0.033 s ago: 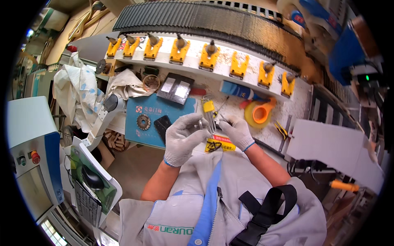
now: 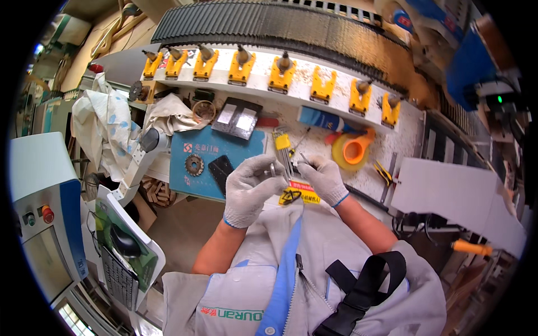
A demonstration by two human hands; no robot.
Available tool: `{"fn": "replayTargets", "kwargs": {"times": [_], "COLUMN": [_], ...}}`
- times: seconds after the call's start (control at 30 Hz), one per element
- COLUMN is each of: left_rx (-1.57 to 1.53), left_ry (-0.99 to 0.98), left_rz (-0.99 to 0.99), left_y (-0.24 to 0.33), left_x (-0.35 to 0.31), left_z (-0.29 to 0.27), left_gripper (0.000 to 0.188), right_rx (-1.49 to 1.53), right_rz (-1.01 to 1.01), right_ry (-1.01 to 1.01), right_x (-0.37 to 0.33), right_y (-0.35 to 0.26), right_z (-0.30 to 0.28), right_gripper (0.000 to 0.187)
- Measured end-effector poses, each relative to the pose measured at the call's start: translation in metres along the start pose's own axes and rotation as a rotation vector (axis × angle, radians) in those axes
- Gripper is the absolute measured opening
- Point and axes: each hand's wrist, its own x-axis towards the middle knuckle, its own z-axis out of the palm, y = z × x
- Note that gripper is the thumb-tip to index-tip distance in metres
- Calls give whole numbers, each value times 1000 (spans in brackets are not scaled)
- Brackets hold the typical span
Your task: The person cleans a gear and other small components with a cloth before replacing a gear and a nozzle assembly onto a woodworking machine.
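A: "Head view: hand pose?"
B: "I see the left hand (image 2: 250, 190), turned inward, pinching a small metal part (image 2: 273, 169) between thumb and fingers; opposite, the right hand (image 2: 326, 180) pinches a thin metal rod (image 2: 304, 159). Yellow-holdered hex keys (image 2: 282, 142) lie just beyond, between them."

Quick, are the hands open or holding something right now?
Left hand: closed, holding a small metal part.
Right hand: closed, holding a thin metal piece.
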Motion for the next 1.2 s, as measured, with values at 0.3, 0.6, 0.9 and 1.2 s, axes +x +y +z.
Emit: {"fn": "replayTargets", "kwargs": {"times": [0.3,0.6,0.9,1.2], "left_rx": [-290,-542,-744,-507], "left_ry": [-170,-214,-210,-59], "left_rz": [-106,-225,-281,-256], "left_y": [-9,-21,-28,-67], "left_x": [-49,-73,-90,-76], "left_z": [9,-2,4,-18], "left_gripper": [46,42,33,32], "right_rx": [278,384,-581,254], "right_rz": [-131,-212,-32,-224], "right_ry": [-49,-30,139,-180], "right_x": [-89,-103,-44,-64], "right_y": [-67,-54,78,22], "right_z": [-9,-5,-17,13], "right_gripper": [26,26,36,31]}}
